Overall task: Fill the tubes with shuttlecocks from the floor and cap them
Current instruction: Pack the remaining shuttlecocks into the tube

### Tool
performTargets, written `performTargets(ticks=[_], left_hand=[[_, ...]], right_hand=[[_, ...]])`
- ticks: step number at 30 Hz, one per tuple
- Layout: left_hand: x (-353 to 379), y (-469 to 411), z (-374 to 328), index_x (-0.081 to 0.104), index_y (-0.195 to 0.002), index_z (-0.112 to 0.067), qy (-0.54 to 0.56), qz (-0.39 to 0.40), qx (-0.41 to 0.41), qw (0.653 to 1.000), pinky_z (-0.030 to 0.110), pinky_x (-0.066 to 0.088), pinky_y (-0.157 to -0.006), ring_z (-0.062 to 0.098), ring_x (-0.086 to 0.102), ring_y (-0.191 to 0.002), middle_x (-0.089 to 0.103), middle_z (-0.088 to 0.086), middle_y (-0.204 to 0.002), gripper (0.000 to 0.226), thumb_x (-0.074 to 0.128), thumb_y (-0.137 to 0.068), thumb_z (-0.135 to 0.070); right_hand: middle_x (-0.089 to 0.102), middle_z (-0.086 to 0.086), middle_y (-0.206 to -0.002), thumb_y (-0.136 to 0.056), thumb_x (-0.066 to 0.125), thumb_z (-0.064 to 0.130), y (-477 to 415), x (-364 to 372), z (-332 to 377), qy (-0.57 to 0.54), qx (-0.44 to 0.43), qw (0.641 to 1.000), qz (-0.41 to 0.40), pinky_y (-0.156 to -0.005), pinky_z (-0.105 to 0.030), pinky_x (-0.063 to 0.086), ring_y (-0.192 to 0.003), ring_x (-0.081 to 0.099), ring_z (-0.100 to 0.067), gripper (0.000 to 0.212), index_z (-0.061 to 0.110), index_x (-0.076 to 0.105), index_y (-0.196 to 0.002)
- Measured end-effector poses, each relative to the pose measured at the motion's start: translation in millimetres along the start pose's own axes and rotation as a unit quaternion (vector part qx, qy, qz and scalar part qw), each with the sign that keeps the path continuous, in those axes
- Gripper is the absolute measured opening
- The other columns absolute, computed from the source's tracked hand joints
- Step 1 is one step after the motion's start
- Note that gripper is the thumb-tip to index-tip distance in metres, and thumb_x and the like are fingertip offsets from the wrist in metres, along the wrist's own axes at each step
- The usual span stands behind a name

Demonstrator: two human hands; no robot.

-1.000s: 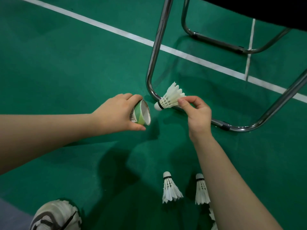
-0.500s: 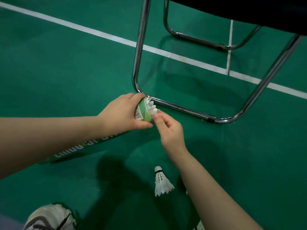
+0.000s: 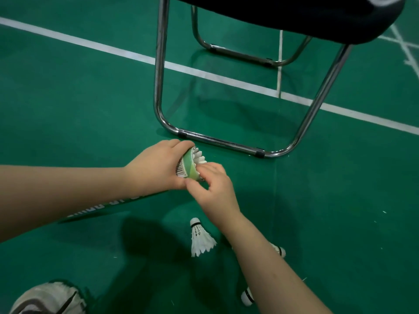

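At the near left corner a grey and white shoe [image 3: 45, 298] is resting on the green floor [image 3: 68, 109]. Above it the bare left forearm is extending from the left edge. The long dark body of the tube [image 3: 187, 169] is running beneath that arm, slanting toward the near left, with white lettering showing along its side. The left hand [image 3: 156, 168] is wrapping its grip round the tube's open end, fingers over the far side and thumb on the near side, beside a barcode and pale green bands. The mouth is pointing right and slightly away. A shuttlecock [image 3: 199, 156] is sitting in that mouth, with only its white feather tips sticking out past the rim. The right hand [image 3: 215, 191] is sitting at the mouth from the near right with a narrow grip: its curled fingers are lying over the feather tips and the rim, and its thumb is touching the tube's near edge beside the left thumb.

Nearer than that hand, a loose shuttlecock [image 3: 200, 240] is lying on the floor, cork pointing away. A second loose shuttlecock [image 3: 280, 250] is peeking out right of the right forearm, mostly hidden. A third loose shuttlecock [image 3: 247, 298] is showing only its cork end at the arm's left edge.

Beyond the hands a chair [image 3: 158, 87] is standing on chrome legs, its black seat at the far right and its near floor bar just past the tube's mouth. White court lines [image 3: 90, 44] are crossing the floor behind it.
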State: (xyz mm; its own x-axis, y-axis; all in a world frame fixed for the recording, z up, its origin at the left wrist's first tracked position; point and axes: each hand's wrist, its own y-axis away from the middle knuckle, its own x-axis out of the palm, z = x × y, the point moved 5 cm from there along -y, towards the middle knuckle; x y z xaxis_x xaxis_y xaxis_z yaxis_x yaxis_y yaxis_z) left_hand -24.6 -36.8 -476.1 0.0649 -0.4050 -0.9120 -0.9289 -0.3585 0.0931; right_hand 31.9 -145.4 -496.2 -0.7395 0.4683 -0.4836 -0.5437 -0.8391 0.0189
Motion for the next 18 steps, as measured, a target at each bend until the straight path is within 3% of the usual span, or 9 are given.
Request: performTargets(ticks=[3, 5, 7, 9, 14, 18], left_hand=[[2, 5, -1, 0.048, -0.125, -0.013, -0.012, 0.011, -0.003, 1.0, 0.036, 0.045, -0.084, 0.026, 0.054, -0.098, 0.058, 0.006, -0.104, 0.086, 0.053, -0.056, -0.065], [7, 13, -4, 0.05, -0.124, -0.012, -0.02, 0.018, 0.007, 1.0, 0.036, 0.046, -0.081, 0.026, 0.055, -0.094, 0.058, 0.006, -0.1, 0.084, 0.058, -0.057, -0.063], [11, 19, -10, 0.054, -0.12, -0.012, -0.029, 0.017, 0.029, 0.999, 0.036, 0.047, -0.076, 0.026, 0.056, -0.087, 0.059, 0.005, -0.096, 0.083, 0.049, -0.055, -0.063], [16, 20, -14, 0.056, -0.118, -0.012, -0.026, 0.025, 0.036, 0.999, 0.037, 0.049, -0.074, 0.027, 0.056, -0.085, 0.06, 0.005, -0.094, 0.081, 0.046, -0.053, -0.058], [22, 14, -8, 0.051, -0.124, -0.015, -0.034, 0.039, 0.028, 0.998, 0.039, 0.047, -0.08, 0.026, 0.055, -0.092, 0.06, 0.005, -0.101, 0.079, 0.058, -0.054, -0.051], [30, 19, -1, 0.05, -0.122, -0.018, -0.043, 0.049, 0.025, 0.998, 0.04, 0.047, -0.083, 0.025, 0.055, -0.094, 0.058, 0.002, -0.102, 0.092, 0.041, -0.052, -0.076]], right_hand=[[0.043, 0.003, -0.068, -0.067, 0.059, 0.033, 2, 7, -3, -0.154, 0.075, 0.979, 0.112, -0.058, -0.023, 0.029, -0.063, 0.038, -0.008, 0.024, 0.009, 0.058, -0.069], [0.047, 0.007, -0.062, -0.06, 0.063, 0.029, 2, 9, -3, -0.17, 0.096, 0.958, 0.21, -0.056, -0.021, 0.03, -0.059, 0.04, -0.006, 0.024, 0.007, 0.061, -0.069], [0.048, 0.015, -0.055, -0.059, 0.059, 0.019, 2, 11, 2, -0.16, 0.099, 0.939, 0.287, -0.053, -0.017, 0.034, -0.054, 0.042, 0.0, 0.004, 0.018, 0.057, -0.063], [0.044, 0.008, -0.058, -0.057, 0.051, 0.012, 1, 14, 3, -0.132, 0.1, 0.933, 0.321, -0.049, -0.019, 0.031, -0.053, 0.038, -0.004, 0.007, 0.017, 0.047, -0.061], [0.045, 0.004, -0.062, -0.054, 0.052, 0.015, 1, 24, -12, -0.13, 0.138, 0.947, 0.259, -0.053, -0.024, 0.031, -0.058, 0.039, -0.01, 0.008, 0.018, 0.05, -0.061], [0.056, -0.004, -0.075, -0.065, 0.054, 0.014, 9, 22, -29, -0.226, 0.141, 0.952, 0.149, -0.067, -0.03, 0.038, -0.073, 0.048, -0.014, 0.017, 0.005, 0.063, -0.078]])
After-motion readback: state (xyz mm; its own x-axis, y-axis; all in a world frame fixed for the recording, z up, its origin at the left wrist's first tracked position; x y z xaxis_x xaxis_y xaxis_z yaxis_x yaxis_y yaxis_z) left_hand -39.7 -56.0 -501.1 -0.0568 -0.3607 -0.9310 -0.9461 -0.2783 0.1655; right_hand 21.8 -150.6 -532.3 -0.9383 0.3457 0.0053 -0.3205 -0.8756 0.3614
